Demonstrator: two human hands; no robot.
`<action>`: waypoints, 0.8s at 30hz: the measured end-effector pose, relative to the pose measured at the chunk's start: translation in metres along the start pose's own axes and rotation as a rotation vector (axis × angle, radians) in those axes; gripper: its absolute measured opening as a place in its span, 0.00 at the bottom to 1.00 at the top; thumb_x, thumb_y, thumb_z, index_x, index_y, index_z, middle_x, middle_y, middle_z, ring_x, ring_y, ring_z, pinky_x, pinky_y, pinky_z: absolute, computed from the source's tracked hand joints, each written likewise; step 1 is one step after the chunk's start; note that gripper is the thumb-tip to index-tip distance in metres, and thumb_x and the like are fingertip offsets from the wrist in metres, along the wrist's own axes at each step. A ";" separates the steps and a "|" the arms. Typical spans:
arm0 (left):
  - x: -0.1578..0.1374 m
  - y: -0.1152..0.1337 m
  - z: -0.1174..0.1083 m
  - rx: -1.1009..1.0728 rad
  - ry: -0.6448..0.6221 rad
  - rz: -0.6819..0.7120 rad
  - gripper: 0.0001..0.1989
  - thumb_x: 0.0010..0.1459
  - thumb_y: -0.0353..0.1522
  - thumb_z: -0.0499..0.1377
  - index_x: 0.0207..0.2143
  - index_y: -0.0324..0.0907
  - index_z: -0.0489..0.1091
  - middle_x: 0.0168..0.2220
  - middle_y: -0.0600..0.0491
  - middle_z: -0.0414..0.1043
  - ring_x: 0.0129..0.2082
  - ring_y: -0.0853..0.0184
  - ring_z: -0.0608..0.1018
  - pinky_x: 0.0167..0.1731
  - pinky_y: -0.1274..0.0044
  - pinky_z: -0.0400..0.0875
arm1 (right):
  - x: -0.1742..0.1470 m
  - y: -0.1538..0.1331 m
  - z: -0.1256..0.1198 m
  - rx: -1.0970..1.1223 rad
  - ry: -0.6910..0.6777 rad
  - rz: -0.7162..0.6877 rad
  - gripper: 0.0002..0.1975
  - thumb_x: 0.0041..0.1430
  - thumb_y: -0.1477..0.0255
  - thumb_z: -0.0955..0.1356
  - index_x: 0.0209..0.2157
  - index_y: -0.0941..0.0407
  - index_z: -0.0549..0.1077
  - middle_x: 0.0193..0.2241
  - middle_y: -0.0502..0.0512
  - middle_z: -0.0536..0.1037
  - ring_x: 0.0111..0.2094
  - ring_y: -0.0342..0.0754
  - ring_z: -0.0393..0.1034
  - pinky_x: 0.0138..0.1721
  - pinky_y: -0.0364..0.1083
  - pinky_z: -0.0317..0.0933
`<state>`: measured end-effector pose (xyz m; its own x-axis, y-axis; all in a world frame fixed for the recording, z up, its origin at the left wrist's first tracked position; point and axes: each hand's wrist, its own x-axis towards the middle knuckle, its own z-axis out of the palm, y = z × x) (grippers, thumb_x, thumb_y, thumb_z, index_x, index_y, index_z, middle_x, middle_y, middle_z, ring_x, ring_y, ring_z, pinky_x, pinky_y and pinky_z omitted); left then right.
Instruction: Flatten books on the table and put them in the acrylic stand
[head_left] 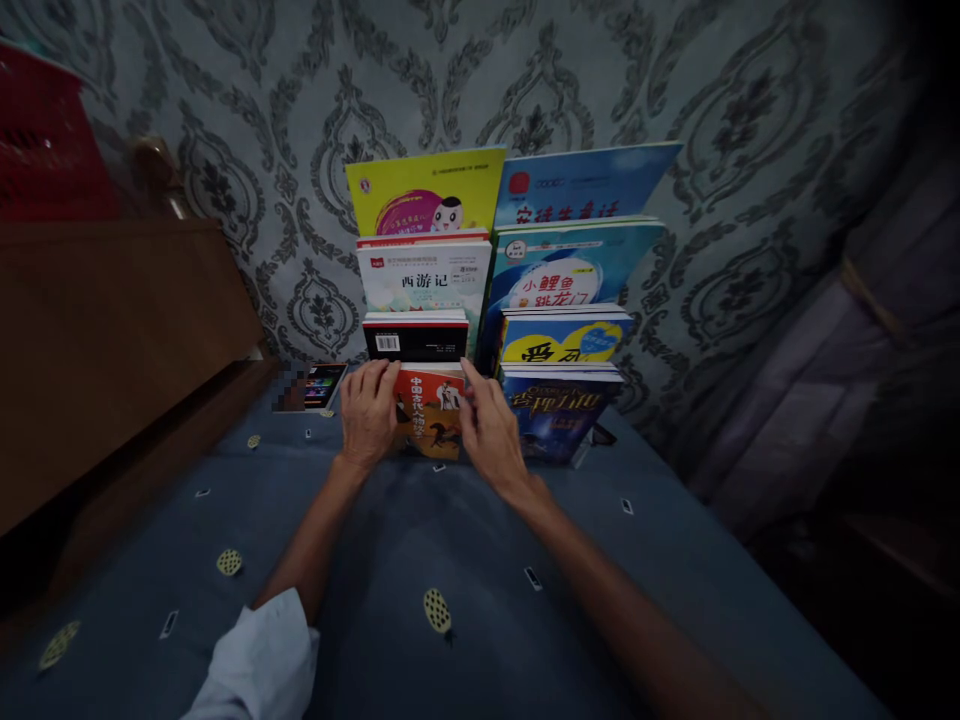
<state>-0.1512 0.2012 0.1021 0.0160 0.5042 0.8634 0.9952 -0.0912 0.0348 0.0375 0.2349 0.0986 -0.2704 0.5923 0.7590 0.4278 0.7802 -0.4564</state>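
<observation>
An orange-red book (430, 415) with horse pictures stands upright at the front of the left column of books. My left hand (367, 412) is closed around its left side, fingertips at the top edge. On the opposite side, my right hand (491, 422) grips the right edge, with its index finger reaching up to the top corner. Directly behind stands a black book (416, 340) with a barcode, then a white book (424, 275) and a tall yellow book (427, 185). To the right of my right hand is a dark blue book (559, 420).
Behind the dark blue book rise a yellow-and-blue book (570, 340), a teal book (577, 265) and a tall blue book (589, 185). Patterned wallpaper backs them. A wooden cabinet (112, 340) stands left, a dark booklet (324, 385) lies near it, and a curtain (817, 370) hangs right.
</observation>
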 end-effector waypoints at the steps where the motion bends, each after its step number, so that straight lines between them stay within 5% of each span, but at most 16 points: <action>1: 0.000 0.000 0.000 -0.005 0.001 -0.003 0.21 0.64 0.26 0.49 0.57 0.41 0.70 0.53 0.40 0.72 0.54 0.55 0.71 0.56 0.63 0.62 | 0.000 -0.001 -0.001 -0.020 -0.003 0.000 0.28 0.68 0.74 0.56 0.68 0.49 0.55 0.40 0.58 0.70 0.38 0.53 0.70 0.42 0.51 0.69; 12: 0.005 0.005 -0.005 -0.034 -0.058 -0.053 0.21 0.64 0.26 0.50 0.57 0.42 0.69 0.54 0.40 0.71 0.55 0.53 0.70 0.56 0.60 0.62 | -0.002 0.006 0.002 -0.018 -0.124 0.019 0.23 0.67 0.74 0.58 0.62 0.53 0.65 0.41 0.59 0.70 0.39 0.52 0.71 0.43 0.50 0.68; 16: 0.024 0.025 -0.043 -0.119 -0.092 -0.062 0.20 0.65 0.28 0.51 0.57 0.42 0.69 0.54 0.40 0.71 0.54 0.52 0.71 0.55 0.58 0.64 | -0.001 0.005 0.001 0.003 -0.117 0.020 0.21 0.67 0.74 0.59 0.59 0.55 0.67 0.42 0.60 0.72 0.39 0.51 0.72 0.42 0.49 0.68; 20: 0.008 0.048 -0.097 -0.501 -0.269 0.033 0.16 0.67 0.35 0.52 0.54 0.49 0.71 0.46 0.48 0.74 0.50 0.57 0.75 0.48 0.66 0.73 | -0.002 0.005 0.003 0.048 -0.132 -0.007 0.18 0.68 0.74 0.59 0.55 0.56 0.71 0.44 0.60 0.77 0.43 0.52 0.74 0.45 0.49 0.69; 24: -0.049 0.054 -0.118 -0.676 -0.022 -0.156 0.16 0.70 0.36 0.48 0.52 0.50 0.72 0.42 0.50 0.75 0.49 0.58 0.75 0.43 0.68 0.76 | -0.005 0.005 0.009 0.077 -0.167 -0.035 0.17 0.66 0.76 0.60 0.50 0.55 0.74 0.48 0.58 0.79 0.49 0.51 0.75 0.51 0.50 0.68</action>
<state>-0.1094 0.0703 0.1213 -0.1132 0.5717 0.8126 0.7078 -0.5276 0.4698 0.0333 0.2377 0.0890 -0.4257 0.5846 0.6906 0.3501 0.8102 -0.4700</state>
